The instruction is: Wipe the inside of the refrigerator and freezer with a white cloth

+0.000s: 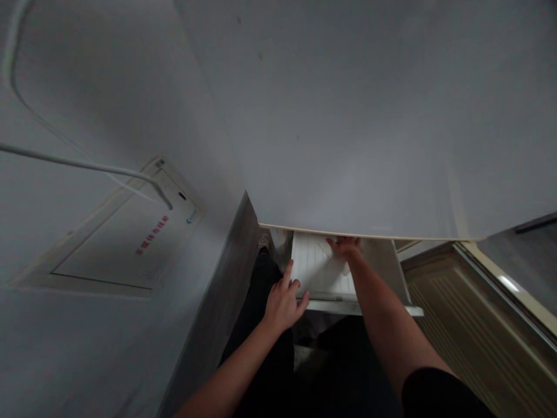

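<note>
A white pulled-out drawer (328, 307) juts toward me from below a broad white appliance front (348, 133). My right hand (347, 248) reaches into it near the back, under the lower edge of that front. Its fingers are spread, some tips partly hidden by the edge, and I see nothing held. A pale ribbed surface (307, 255) lies inside the drawer beneath it. At the drawer's front left corner is my left hand (282, 305), fingers apart and index finger stretched forward. No object shows in it; whether it touches the drawer rim I cannot tell.
An opened door with a ribbed inner side (470, 325) stands to the right of the drawer. On the left wall are a white panel (113, 249) with red writing and a loose white cable (96, 167). My legs and shoe (263, 242) are below.
</note>
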Demonstrator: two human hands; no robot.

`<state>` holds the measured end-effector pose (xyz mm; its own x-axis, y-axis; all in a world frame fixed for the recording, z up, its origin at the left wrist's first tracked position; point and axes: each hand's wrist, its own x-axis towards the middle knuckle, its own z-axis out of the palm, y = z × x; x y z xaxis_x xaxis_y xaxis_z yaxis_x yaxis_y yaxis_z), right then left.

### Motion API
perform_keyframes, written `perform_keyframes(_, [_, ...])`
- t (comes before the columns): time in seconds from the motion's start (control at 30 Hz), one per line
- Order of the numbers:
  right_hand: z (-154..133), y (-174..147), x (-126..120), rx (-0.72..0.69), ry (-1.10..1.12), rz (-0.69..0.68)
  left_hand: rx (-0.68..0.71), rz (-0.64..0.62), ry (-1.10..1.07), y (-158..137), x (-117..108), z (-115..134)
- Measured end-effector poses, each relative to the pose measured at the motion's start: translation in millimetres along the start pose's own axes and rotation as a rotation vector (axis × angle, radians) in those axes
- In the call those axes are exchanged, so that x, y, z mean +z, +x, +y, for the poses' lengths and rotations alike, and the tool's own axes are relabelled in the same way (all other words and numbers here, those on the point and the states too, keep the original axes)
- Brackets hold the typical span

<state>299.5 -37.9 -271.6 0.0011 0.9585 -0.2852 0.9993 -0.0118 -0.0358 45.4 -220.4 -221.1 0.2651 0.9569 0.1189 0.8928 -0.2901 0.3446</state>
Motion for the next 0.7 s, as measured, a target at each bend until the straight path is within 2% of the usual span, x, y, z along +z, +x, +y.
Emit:
perform_keyframes(0.03, [21.0,-1.3,5.1,0.069,0.002,0.024,0.002,-0.001,0.002,-0.1,0.5,-0.3])
perform_keyframes(0.1, [53.7,-5.9,14.9,0.097,-0.012,0.001,0.004,-0.003,0.004,-0.4,1.5,-0.9])
perform_keyframes(0.2, [65.8,-12.2,26.1,0.135,-0.035,-0.065,0.007,-0.005,-0.005,-0.7,2.3,-1.3])
perform_keyframes(0.27, [47.8,-13.4,29.8,0.201,-0.021,-0.103,0.008,-0.006,-0.008,-0.6,2.1,-1.0])
perform_keyframes(0.33, [14.9,-13.3,30.4,0.208,0.011,-0.160,0.003,-0.008,-0.005,-0.2,1.2,-0.4])
perform_keyframes(0.47, [-66.2,-21.1,25.9,0.030,0.050,-0.244,-0.005,-0.020,-0.007,0.5,-0.5,0.9])
perform_keyframes(0.53, [-96.9,-28.9,23.2,-0.096,0.053,-0.286,-0.006,-0.023,-0.012,0.5,-0.2,0.8])
perform_keyframes(0.6, [-110.4,-34.7,21.2,-0.181,0.055,-0.317,-0.010,-0.020,-0.017,0.3,0.9,0.2])
perform_keyframes(0.7, [-93.1,-35.4,20.2,-0.220,0.045,-0.344,-0.019,-0.003,-0.036,-0.4,2.8,-1.1])
